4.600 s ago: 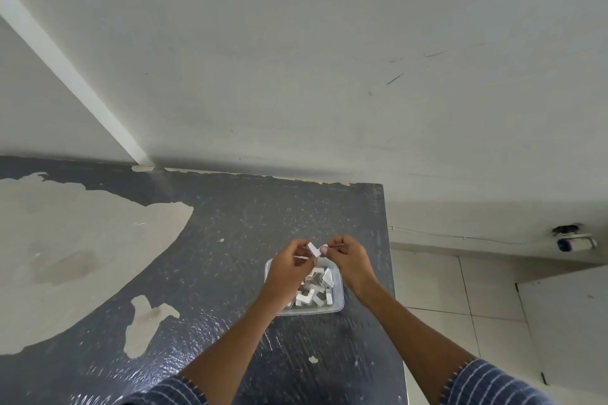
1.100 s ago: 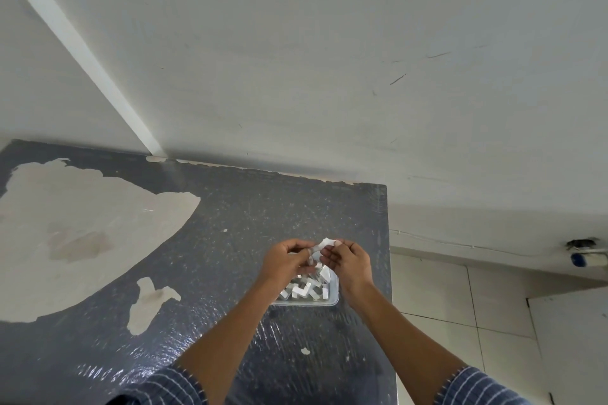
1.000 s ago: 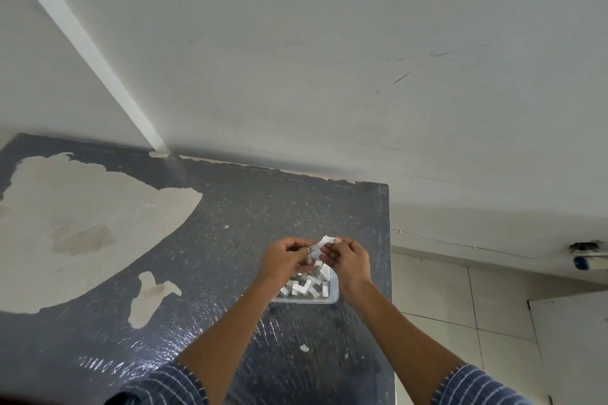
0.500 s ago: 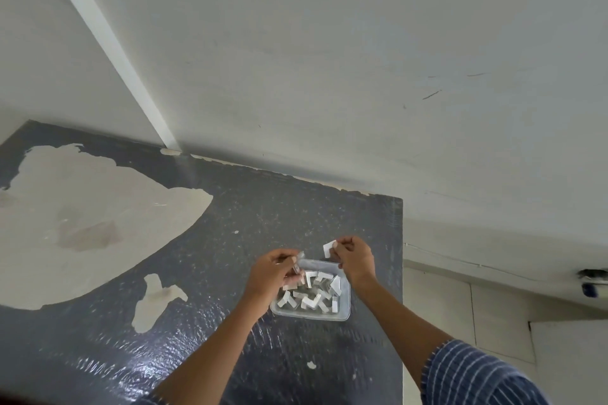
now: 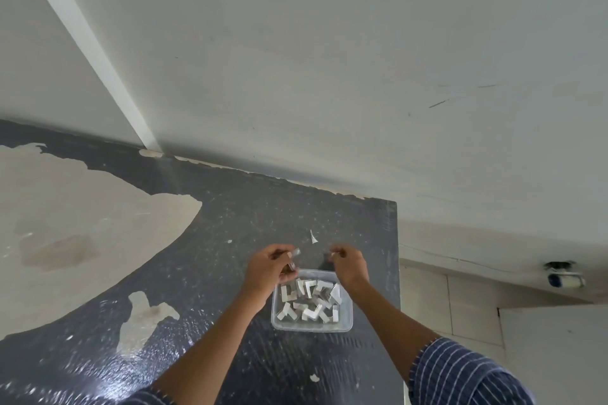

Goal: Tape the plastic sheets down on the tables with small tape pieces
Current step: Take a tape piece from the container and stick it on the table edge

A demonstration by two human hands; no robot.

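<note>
Blue striped sleeve (image 5: 460, 375) nearest; a shiny plastic sheet (image 5: 98, 371) lies over the dark tabletop (image 5: 393, 240). Beyond, a clear tub (image 5: 345, 327) holds many tape pieces (image 5: 309, 302). Just past it the left grip (image 5: 268, 268) pinches a grey bit (image 5: 296, 252) and the right grip (image 5: 348, 265) pinches a white bit (image 5: 334, 253). A white sliver (image 5: 313, 237) shows farther off. No tape shows along the sheet's edges, so I judge taping barely begun.
</note>
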